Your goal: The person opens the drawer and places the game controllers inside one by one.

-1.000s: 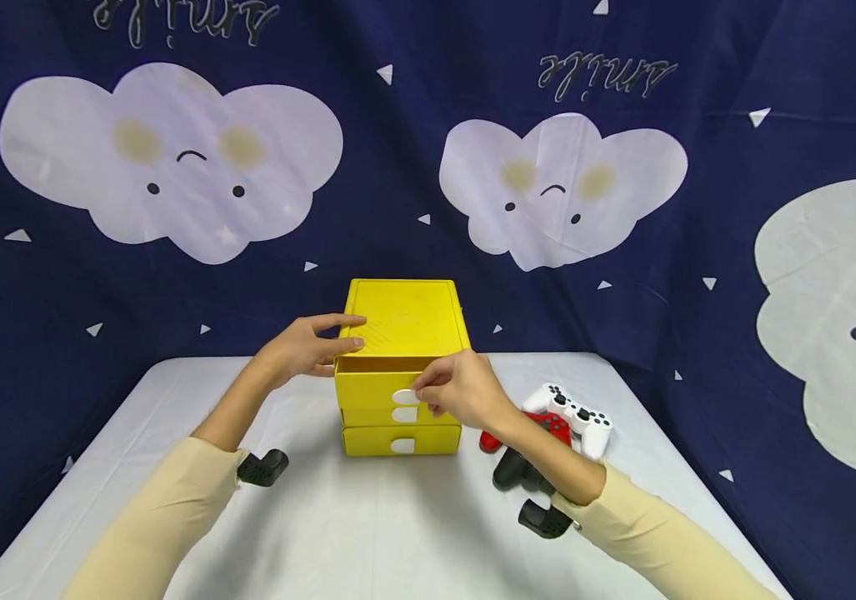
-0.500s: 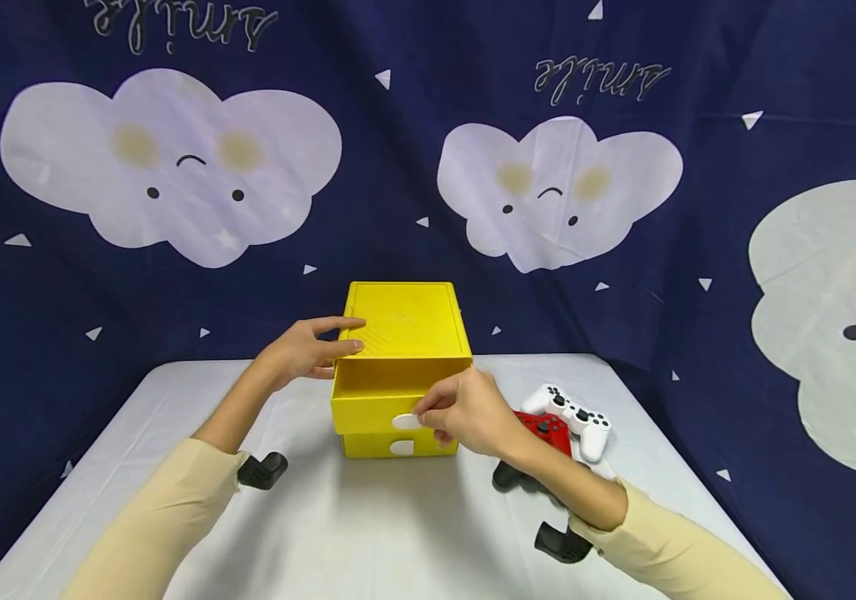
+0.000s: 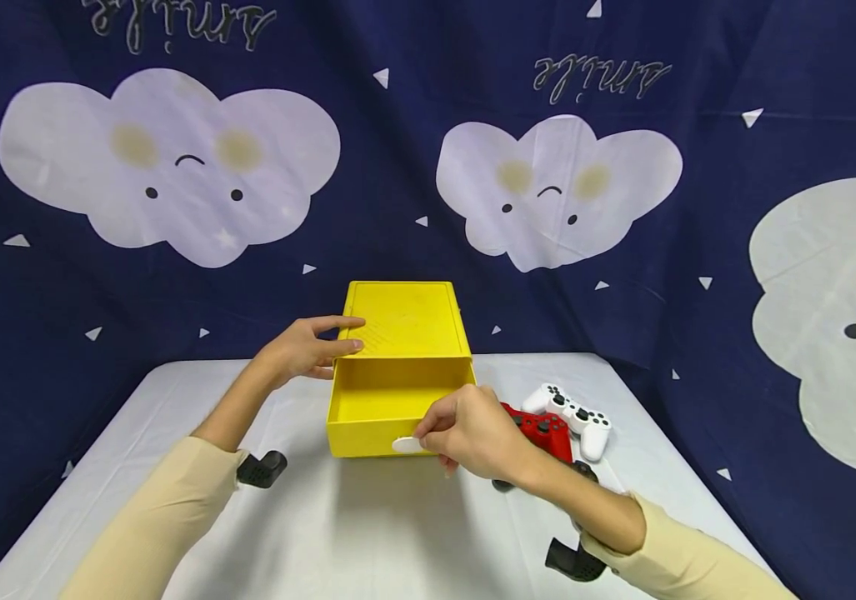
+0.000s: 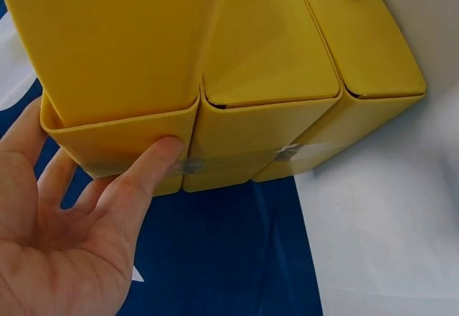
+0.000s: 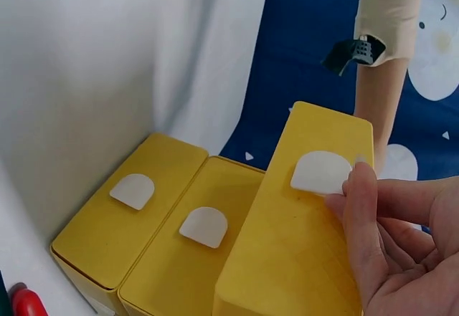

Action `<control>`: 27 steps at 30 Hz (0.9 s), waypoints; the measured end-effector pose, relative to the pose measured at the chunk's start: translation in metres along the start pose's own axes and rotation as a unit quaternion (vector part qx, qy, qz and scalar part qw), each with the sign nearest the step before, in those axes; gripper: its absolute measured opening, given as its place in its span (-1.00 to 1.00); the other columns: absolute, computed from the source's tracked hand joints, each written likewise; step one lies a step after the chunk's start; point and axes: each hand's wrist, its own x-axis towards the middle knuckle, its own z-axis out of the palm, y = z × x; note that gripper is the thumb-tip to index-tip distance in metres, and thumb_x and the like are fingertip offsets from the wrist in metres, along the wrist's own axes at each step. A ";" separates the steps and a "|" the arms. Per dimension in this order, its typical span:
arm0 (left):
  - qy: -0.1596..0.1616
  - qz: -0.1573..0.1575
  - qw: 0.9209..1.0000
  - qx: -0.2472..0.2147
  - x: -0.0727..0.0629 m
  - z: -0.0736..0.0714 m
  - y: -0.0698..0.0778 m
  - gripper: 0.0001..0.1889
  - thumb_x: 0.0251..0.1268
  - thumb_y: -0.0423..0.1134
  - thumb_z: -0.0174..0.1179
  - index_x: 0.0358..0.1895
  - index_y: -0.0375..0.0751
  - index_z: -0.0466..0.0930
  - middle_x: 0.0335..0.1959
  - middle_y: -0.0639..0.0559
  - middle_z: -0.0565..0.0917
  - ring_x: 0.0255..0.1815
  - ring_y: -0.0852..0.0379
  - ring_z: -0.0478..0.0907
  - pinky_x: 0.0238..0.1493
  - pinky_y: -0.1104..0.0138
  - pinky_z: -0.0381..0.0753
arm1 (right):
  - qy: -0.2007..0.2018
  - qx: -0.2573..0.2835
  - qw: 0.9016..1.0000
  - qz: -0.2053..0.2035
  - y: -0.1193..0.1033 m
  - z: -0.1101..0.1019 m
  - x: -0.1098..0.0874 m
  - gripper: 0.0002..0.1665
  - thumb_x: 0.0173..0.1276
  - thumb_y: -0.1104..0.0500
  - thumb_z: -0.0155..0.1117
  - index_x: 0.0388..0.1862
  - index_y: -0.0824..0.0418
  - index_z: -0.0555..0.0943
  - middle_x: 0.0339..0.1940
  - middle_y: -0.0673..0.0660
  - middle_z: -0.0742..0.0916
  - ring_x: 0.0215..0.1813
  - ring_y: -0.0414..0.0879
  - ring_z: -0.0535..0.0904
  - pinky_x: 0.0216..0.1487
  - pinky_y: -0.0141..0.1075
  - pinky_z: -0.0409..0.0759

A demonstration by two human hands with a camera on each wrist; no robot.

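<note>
A yellow chest of three small drawers [image 3: 412, 312] stands on the table. Its top drawer [image 3: 363, 439] is pulled well out, and the visible inside holds nothing. My right hand [image 3: 480, 435] pinches the edge of the white drawer handle [image 5: 315, 173] between thumb and fingers. The left hand [image 3: 300, 350] steadies the chest's left side, two straight fingers lying over the top. In the left wrist view its fingers spread round the casing [image 4: 129, 144]. Both lower drawers, the middle one [image 5: 208, 259] and the bottom one [image 5: 147, 237], are closed.
To the right of the chest lie a white game controller [image 3: 573, 417], a red one [image 3: 548, 431] and a black one [image 3: 585, 471], the black one largely hidden under my right forearm. A dark blue curtain [image 3: 397, 167] with clouds hangs behind the white table [image 3: 285, 533].
The top drawer has slid from slightly ajar to far out towards me, with my right hand drawing back on its handle. My left hand has stayed in place on the chest.
</note>
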 end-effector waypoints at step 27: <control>0.008 -0.001 1.000 0.016 0.003 0.002 0.003 -0.32 0.37 0.03 0.34 0.52 0.15 0.35 0.63 -0.14 0.15 0.44 -0.34 0.40 0.20 0.02 0.68 | -0.004 -0.129 0.992 -0.010 -0.010 -0.051 0.003 -0.91 0.22 0.29 0.47 -0.29 0.15 0.79 -0.48 -0.06 0.79 -0.49 -0.23 0.64 -0.39 -0.33 0.67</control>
